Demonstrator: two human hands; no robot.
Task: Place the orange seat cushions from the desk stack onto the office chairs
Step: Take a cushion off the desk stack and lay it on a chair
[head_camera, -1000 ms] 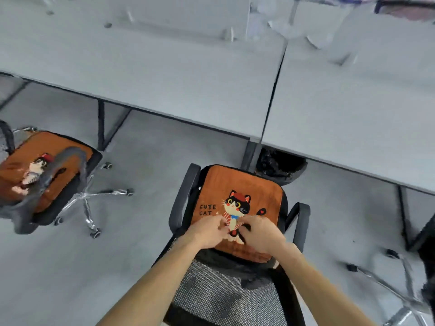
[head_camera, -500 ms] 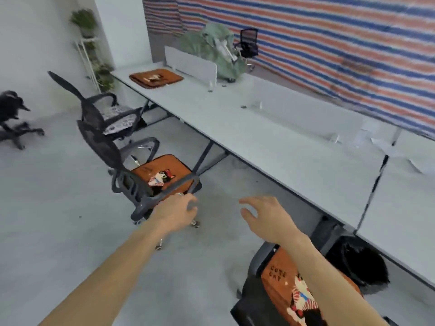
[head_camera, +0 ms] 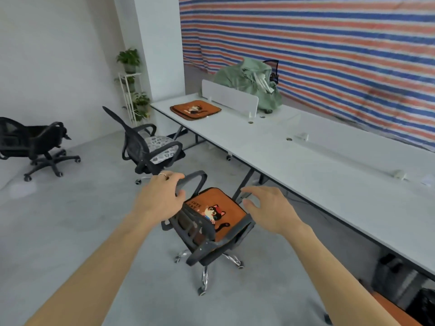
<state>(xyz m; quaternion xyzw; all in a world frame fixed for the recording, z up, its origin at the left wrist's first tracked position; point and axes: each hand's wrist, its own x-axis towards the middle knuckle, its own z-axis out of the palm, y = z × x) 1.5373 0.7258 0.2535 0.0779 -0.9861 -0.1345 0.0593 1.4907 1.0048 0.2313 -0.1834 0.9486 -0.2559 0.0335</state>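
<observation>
A stack of orange cat cushions (head_camera: 195, 110) lies at the far left end of the long white desk (head_camera: 306, 161). In front of me stands a black office chair (head_camera: 207, 241) with an orange cat cushion (head_camera: 216, 211) on its seat. My left hand (head_camera: 160, 196) and my right hand (head_camera: 270, 208) hover in the air in front of me, fingers loosely spread, holding nothing. Further back a black chair (head_camera: 146, 147) carries a grey patterned cushion (head_camera: 160, 147). An orange cushion corner (head_camera: 395, 311) shows at the bottom right.
A third black chair (head_camera: 35, 142) stands at the far left by the wall. A white divider panel (head_camera: 229, 97) and a green bundle (head_camera: 249, 83) sit on the desk's far end. A plant shelf (head_camera: 133, 90) stands in the corner. Grey floor lies open to the left.
My view lifted from the chair under my hands toward the room's far end. Both hands left that cushion and now float free; the nearer cushioned chair has come closer.
</observation>
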